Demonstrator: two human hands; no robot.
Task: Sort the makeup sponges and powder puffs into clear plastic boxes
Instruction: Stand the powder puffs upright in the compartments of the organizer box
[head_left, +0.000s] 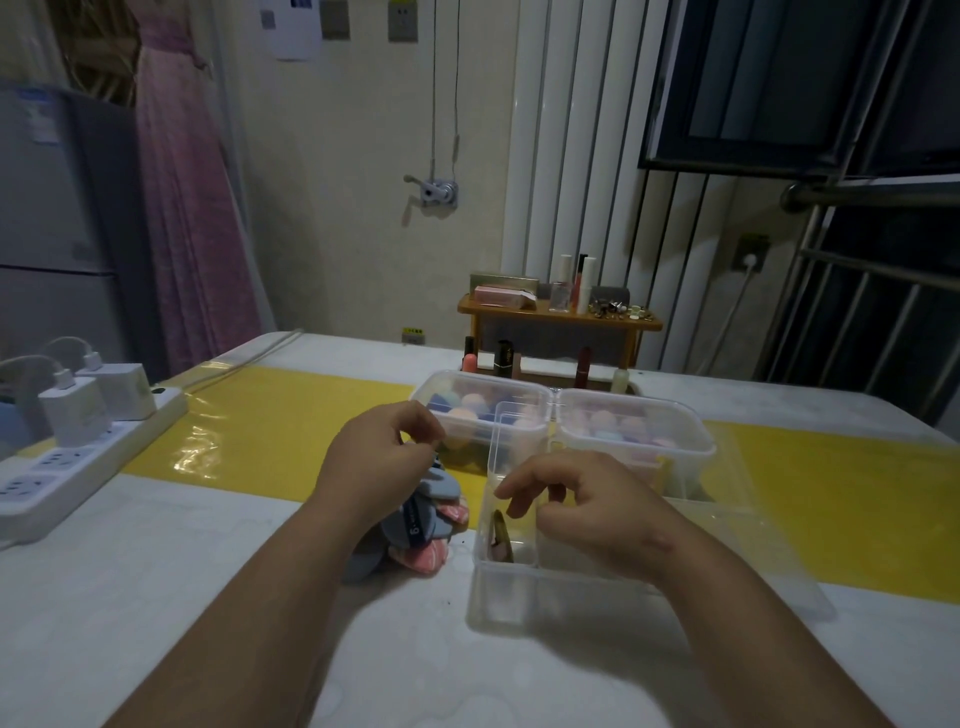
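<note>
A pile of blue and pink powder puffs (415, 530) lies on the white table, partly under my left wrist. My left hand (384, 457) hovers over the pile with its fingers curled, thumb and forefinger pinching the top edge of a blue powder puff (441, 486). My right hand (576, 501) hangs with loosely curled fingers over the near clear box (519, 592) and holds nothing. One brownish puff (501, 535) stands on edge inside that box. Behind it are two more clear boxes, the left (483, 382) and the right (675, 415), both filled with coloured makeup sponges.
A white power strip with chargers (78, 431) sits at the table's left edge. A yellow mat (270, 421) runs across the table. A small wooden shelf with cosmetics (558, 314) stands at the far edge. A clear lid (753, 545) lies right of the near box.
</note>
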